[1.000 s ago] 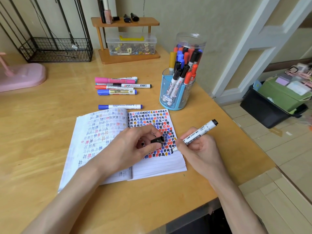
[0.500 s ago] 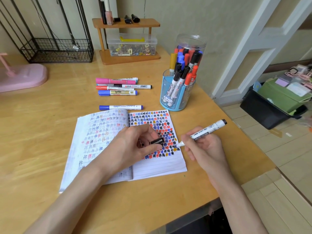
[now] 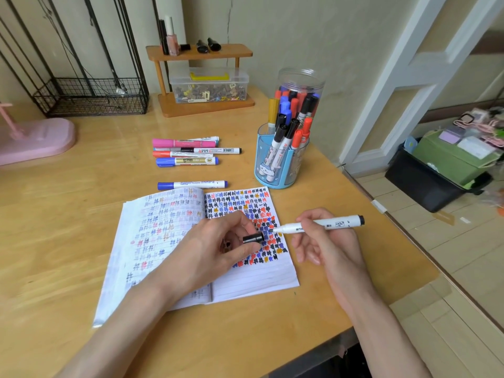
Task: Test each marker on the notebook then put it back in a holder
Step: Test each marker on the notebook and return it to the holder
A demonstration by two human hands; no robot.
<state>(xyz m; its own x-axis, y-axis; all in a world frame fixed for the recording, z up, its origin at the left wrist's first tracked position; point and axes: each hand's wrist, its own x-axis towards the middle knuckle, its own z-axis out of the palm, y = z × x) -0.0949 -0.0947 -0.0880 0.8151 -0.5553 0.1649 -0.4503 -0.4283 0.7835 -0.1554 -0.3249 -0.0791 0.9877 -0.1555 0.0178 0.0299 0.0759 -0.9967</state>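
Observation:
An open notebook point(image 3: 253, 279) lies on the wooden desk, its right page dense with black, blue and red marks. My left hand point(image 3: 215, 246) rests on that page and pinches a black cap point(image 3: 253, 238). My right hand point(image 3: 324, 241) grips an uncapped white marker point(image 3: 335, 222) held almost level, its tip just right of the cap, over the page's right edge. A blue holder point(image 3: 275, 170) with several markers stands behind the notebook, and a clear jar point(image 3: 300, 85) of markers is behind it.
Several capped markers point(image 3: 188, 153) lie in a row beyond the notebook, and a blue-capped marker point(image 3: 191, 184) lies at its top edge. A wooden shelf point(image 3: 199, 77), a wire basket point(image 3: 90, 96) and a pink base point(image 3: 35, 140) stand at the back. The desk's right edge point(image 3: 381, 211) drops to the floor.
My right hand has lifted the marker off the page and levelled it, bringing its tip towards the cap. My left hand has stayed on the notebook with the cap.

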